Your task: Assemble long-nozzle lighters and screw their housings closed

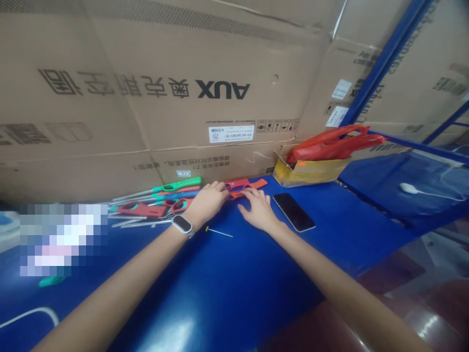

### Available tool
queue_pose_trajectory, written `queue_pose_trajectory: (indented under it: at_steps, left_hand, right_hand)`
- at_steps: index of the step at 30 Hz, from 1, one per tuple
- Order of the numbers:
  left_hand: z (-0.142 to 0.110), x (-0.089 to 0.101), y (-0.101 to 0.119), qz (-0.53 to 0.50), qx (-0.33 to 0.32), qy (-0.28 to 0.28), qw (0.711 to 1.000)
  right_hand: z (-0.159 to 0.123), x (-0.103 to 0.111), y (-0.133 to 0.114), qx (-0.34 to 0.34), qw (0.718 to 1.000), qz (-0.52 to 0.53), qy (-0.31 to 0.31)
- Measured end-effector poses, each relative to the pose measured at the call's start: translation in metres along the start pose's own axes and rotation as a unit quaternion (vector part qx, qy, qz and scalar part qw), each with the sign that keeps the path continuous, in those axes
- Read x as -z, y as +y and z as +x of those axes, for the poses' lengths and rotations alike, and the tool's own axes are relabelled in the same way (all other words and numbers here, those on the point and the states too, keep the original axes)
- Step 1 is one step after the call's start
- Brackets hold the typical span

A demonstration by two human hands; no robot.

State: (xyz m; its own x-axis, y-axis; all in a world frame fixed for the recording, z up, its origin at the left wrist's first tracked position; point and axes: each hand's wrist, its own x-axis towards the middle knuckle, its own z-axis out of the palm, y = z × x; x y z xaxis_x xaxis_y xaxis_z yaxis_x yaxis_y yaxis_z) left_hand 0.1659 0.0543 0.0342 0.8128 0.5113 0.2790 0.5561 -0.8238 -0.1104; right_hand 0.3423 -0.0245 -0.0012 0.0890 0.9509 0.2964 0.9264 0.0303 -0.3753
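Note:
Both my arms reach forward across a blue table (234, 283). My left hand (208, 201), with a watch on the wrist, rests palm down with its fingers on a red-orange plastic handle piece (242, 187) that lies flat against the cardboard wall. My right hand (258, 209) lies next to it, fingers spread, its fingertips touching the same piece. Neither hand has lifted anything. Just left of my left hand is a pile of long lighters (157, 201) with green, red and blue handles and metal tubes.
A black phone (293, 211) lies face up right of my right hand. A thin metal pin (219, 232) lies near my left wrist. A yellow box with red parts (315, 164) stands behind the phone. Big cardboard cartons (146, 98) wall off the back.

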Motion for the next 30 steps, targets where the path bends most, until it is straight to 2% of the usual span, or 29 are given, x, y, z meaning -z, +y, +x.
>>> queue_pose_trajectory:
  at_steps: [3,9,13,17,20,23,30]
  left_hand:
    - [-0.032,0.021,-0.004,0.007,0.003,0.021,1.000]
    - [-0.119,0.054,-0.011,-0.026,0.011,0.080,0.996]
    - [-0.175,0.061,-0.019,-0.062,0.038,0.097,0.993]
    - [-0.214,0.054,-0.032,-0.103,0.083,0.073,0.989]
    - [-0.229,0.046,-0.040,-0.119,0.106,0.038,0.986]
    - [-0.234,0.043,-0.043,-0.134,0.125,0.001,0.983]
    - [-0.218,0.056,-0.030,-0.127,0.159,-0.031,0.979]
  right_hand:
    - [-0.009,0.004,-0.014,0.032,0.998,0.040,0.025]
    - [-0.020,0.004,-0.053,0.188,0.979,0.066,0.042]
    - [-0.021,-0.008,-0.084,0.277,0.958,0.074,0.032]
    - [-0.020,-0.022,-0.112,0.326,0.941,0.090,-0.008]
    - [-0.021,-0.028,-0.124,0.327,0.939,0.107,-0.031]
    - [-0.023,-0.028,-0.124,0.305,0.944,0.123,-0.032]
    - [-0.019,-0.023,-0.094,0.231,0.969,0.082,-0.027]
